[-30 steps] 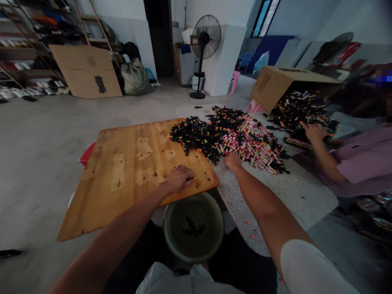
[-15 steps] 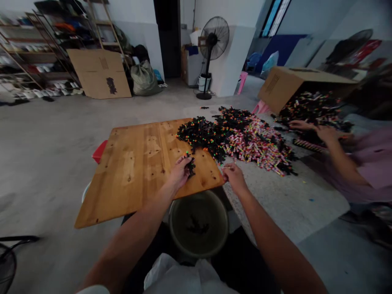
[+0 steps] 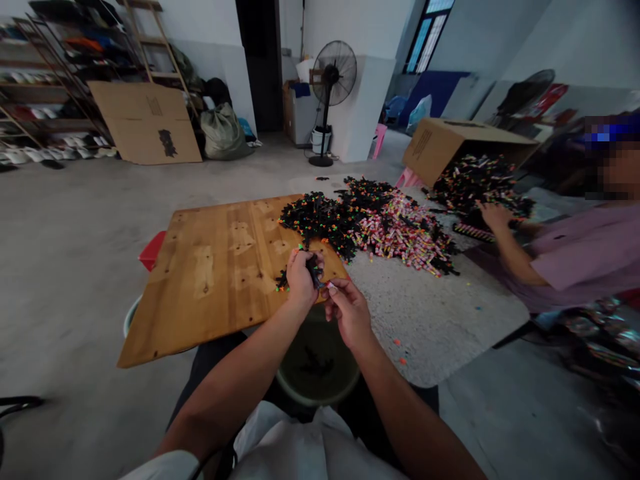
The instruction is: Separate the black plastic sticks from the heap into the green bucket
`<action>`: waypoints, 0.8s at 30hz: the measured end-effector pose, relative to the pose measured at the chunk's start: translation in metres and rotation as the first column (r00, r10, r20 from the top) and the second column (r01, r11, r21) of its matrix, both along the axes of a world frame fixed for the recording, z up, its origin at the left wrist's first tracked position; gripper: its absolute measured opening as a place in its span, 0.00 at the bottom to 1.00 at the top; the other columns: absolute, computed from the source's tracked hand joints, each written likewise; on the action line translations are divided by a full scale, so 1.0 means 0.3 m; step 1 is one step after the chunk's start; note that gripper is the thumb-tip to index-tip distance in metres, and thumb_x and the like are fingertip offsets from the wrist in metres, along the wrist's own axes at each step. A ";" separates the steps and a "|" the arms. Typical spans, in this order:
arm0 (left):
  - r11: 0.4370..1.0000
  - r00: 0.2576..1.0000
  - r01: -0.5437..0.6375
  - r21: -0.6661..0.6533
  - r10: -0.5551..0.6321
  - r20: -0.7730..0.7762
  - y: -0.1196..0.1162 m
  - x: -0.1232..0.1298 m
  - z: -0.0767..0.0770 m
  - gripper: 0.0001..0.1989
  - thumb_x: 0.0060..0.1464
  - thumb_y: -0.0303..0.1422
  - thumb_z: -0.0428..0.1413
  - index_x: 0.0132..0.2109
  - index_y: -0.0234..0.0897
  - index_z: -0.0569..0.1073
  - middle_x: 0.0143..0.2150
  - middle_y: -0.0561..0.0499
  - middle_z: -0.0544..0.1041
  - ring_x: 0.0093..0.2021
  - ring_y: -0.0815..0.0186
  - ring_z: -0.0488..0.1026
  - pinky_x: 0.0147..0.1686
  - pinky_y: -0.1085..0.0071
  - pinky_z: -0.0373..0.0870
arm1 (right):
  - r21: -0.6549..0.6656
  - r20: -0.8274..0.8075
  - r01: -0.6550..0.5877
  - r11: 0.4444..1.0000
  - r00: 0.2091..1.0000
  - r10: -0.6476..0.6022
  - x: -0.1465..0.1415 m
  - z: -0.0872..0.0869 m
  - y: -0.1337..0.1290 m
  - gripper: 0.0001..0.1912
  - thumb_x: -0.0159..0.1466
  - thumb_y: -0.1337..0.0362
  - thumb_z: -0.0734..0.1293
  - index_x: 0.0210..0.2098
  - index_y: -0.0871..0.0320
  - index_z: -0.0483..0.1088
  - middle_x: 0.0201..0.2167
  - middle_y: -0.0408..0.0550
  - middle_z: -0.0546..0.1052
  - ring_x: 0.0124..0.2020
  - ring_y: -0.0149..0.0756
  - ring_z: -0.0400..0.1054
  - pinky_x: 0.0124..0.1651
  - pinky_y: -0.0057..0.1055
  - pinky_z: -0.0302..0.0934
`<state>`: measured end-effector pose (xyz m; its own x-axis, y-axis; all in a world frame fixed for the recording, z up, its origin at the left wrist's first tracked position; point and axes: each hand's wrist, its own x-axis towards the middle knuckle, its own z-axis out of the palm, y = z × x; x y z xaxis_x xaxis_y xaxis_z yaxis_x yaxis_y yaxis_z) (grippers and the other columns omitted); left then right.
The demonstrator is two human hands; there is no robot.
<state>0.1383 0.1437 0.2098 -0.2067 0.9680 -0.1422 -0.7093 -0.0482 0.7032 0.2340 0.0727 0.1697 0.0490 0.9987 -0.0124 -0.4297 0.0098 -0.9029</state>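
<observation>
My left hand [image 3: 303, 277] is closed around a black plastic piece [image 3: 313, 268], possibly more than one, above the near edge of a wooden board [image 3: 225, 267]. Close against it, my right hand [image 3: 349, 310] pinches a small pink-and-white piece [image 3: 331, 285], and the two items meet or nearly meet. Beside my left wrist, several black pieces with green and orange tips [image 3: 281, 280] lie on the board. A heap of similar black pieces [image 3: 317, 217] covers the board's far right corner. Next to it spreads a pile of small pink-and-white pieces [image 3: 400, 230].
Below my hands a round basin [image 3: 320, 393] between my legs holds a few dark pieces. On the right, a co-worker's hand [image 3: 495, 217] reaches to black pieces by a tipped cardboard box [image 3: 435, 143]. The speckled grey tabletop [image 3: 410, 320] adjoins the board. A standing fan [image 3: 330, 73] is behind.
My right hand has come left from the board's corner to my left hand, now with a pink-and-white piece in its fingers. Black pieces now lie beside my left wrist. The view has shifted right.
</observation>
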 end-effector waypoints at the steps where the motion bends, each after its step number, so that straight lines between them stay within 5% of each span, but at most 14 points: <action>1: 1.000 1.000 -0.014 0.003 0.014 -0.008 -0.003 0.001 0.004 0.08 0.44 0.35 0.57 0.31 0.39 0.64 0.25 0.55 0.71 0.21 0.73 0.64 0.17 0.76 0.49 | 0.014 0.011 -0.002 1.000 1.000 0.002 0.000 -0.001 -0.005 0.16 0.60 0.54 0.76 0.42 0.55 0.72 0.30 0.40 0.78 0.19 0.27 0.64 0.19 0.25 0.60; 13: 0.987 0.982 -0.134 0.090 0.144 -0.125 -0.048 0.000 0.061 0.05 0.48 0.32 0.54 0.30 0.40 0.64 0.25 0.55 0.71 0.21 0.72 0.63 0.18 0.78 0.53 | -0.040 -0.125 -0.044 0.998 0.991 0.038 -0.030 0.043 -0.042 0.15 0.63 0.52 0.73 0.40 0.58 0.74 0.25 0.43 0.79 0.16 0.27 0.65 0.17 0.24 0.55; 24: 0.975 0.964 -0.170 0.145 0.195 -0.179 -0.041 -0.006 0.060 0.04 0.51 0.31 0.54 0.30 0.39 0.66 0.24 0.55 0.70 0.21 0.72 0.63 0.19 0.77 0.53 | -0.051 -0.124 -0.059 0.997 0.991 0.052 -0.048 0.053 -0.052 0.17 0.64 0.49 0.72 0.38 0.56 0.72 0.23 0.41 0.77 0.15 0.27 0.62 0.17 0.24 0.54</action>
